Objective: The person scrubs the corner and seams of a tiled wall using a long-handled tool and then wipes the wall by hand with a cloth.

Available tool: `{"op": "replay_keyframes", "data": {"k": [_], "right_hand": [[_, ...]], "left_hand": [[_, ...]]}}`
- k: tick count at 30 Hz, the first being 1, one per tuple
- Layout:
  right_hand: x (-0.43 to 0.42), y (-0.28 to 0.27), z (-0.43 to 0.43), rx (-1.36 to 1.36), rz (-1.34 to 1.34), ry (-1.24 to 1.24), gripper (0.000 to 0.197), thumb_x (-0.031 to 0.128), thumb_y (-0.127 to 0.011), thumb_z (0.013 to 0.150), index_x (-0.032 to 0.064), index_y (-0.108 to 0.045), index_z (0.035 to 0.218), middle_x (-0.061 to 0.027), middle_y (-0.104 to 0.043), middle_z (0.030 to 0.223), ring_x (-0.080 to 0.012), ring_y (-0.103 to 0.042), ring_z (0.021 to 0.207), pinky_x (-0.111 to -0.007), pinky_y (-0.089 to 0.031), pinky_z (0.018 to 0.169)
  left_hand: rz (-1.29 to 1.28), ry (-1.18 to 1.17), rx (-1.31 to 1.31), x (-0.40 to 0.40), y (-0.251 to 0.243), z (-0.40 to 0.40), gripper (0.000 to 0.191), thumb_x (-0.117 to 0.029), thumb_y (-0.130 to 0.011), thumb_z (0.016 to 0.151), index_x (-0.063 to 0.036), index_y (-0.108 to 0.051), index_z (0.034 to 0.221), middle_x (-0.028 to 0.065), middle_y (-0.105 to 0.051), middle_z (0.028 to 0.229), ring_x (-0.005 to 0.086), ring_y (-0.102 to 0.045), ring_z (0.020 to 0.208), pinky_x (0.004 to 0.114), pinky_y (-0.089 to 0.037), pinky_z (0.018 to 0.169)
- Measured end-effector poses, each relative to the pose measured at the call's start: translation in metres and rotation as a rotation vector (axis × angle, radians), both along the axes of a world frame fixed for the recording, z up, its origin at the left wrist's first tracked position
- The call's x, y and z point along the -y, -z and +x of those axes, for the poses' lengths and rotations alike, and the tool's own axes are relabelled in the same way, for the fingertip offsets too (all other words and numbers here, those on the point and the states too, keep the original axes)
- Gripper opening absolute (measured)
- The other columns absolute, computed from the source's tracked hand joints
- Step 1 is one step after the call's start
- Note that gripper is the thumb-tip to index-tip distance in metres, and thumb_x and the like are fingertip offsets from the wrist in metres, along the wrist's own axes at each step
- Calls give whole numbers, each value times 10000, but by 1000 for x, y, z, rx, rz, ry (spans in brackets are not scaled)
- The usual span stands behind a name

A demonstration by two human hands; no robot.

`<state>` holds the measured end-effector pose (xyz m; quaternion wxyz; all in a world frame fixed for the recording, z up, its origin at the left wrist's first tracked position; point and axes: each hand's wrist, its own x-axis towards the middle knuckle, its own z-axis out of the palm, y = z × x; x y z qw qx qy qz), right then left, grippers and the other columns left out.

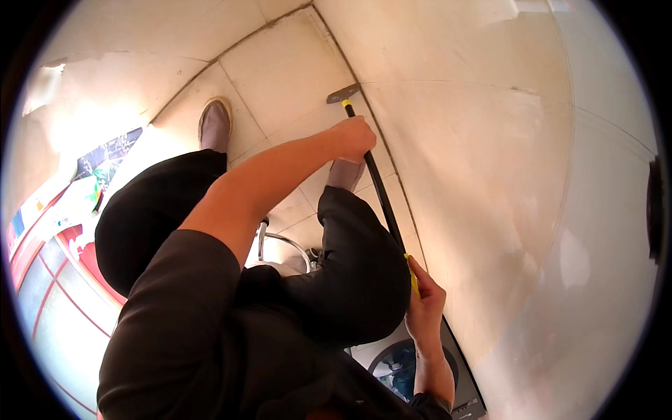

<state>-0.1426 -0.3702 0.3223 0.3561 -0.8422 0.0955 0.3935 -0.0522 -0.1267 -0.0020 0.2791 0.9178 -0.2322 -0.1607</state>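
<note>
A long-handled scraper with a black pole [387, 205] runs slantwise beside the foot of the wall. Its flat grey head [343, 94] lies at the floor's edge by the wall, with a yellow collar just behind it. Around the pole, a short way below that collar, my left hand [358, 139] is closed. My right hand [428, 302] holds the yellow grip [413, 278] at the pole's other end, beside my right knee; some of its fingers are hidden.
The tiled floor [283, 68] meets a pale wall [472, 173] on the right. A chrome-legged seat [286, 240] shows between my legs. A front-loading washing machine [401, 367] stands at the lower right. Red-framed glass panels [68, 294] and printed bags [79, 202] are at the left.
</note>
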Motion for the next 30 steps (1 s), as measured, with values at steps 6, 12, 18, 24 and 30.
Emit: {"op": "replay_keyframes", "data": {"k": [6,12,18,24,30], "right_hand": [[2,-13,10,-140,-176,23,422,55,-613,977,-8,-601,1395,11,-632,829,-31,-520,665,-201,-421,601],[5,-2,12,-2,-21,-25,416,35,-604,974,-16,-603,1387,-12,-659,860,-30,-526,684,-201,-429,616],[6,6,30,-43,3,-48,413,33,-596,974,-5,-607,1385,-130,-721,1148,-117,-649,988,-260,-503,882],[7,-17,26,-38,-34,-96,399,31,-582,988,-33,-596,1382,-140,-720,1168,-118,-655,998,-250,-504,879],[-18,0,45,67,38,-150,403,33,-598,979,-24,-602,1378,-123,-731,1130,-105,-646,935,-248,-507,848]], "left_hand": [[-30,28,-38,5,-7,-3,113,-213,-718,686,-113,-749,729,99,-719,733,312,-710,759,413,-516,759],[-14,-33,7,3,4,-1,111,-217,-717,680,-121,-745,727,97,-705,712,314,-711,767,415,-521,758],[65,-111,15,-8,1,10,104,-238,-731,633,-149,-725,686,67,-697,735,280,-687,818,401,-480,781],[21,-86,-32,16,-5,-10,108,-232,-735,625,-162,-729,706,67,-701,742,273,-691,821,398,-481,788],[83,-64,-29,-24,10,18,109,-236,-733,648,-141,-727,701,81,-696,729,283,-686,773,414,-490,765]]}}
